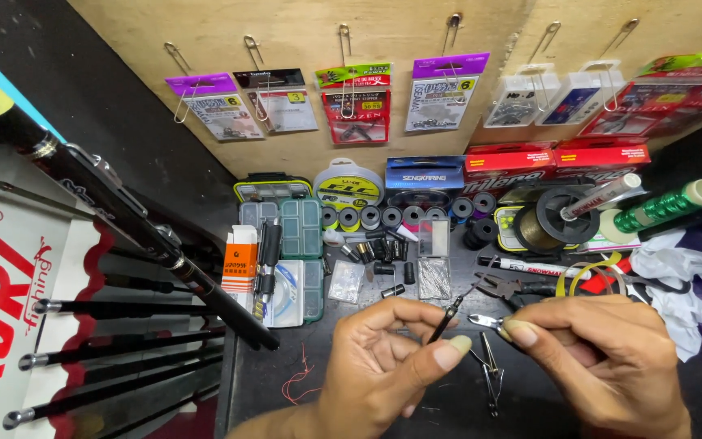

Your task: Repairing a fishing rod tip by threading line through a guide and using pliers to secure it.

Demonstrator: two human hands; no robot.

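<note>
My left hand pinches a thin black rod tip between thumb and forefinger, closed tight on it, the piece slanting up and away from the grip. My right hand is closed too, thumb pressed over the handle of a small metal tool whose silver nose points across at the rod tip and stops just beside it; I cannot tell whether they touch.

Just under the two grips lies a pair of slim metal tweezers on the dark bench, and left of my left hand a loose curl of red thread.

Just past the grip sit small black tube pieces, two clear packets, pliers and a marker pen. Farther left of that are compartment boxes and an orange carton, with dark fishing rods well out to the left.

Beyond these, a row of small line spools, a large spool of brownish line and a green thread bobbin. Farthest off, hook packets hang on the wooden board.
</note>
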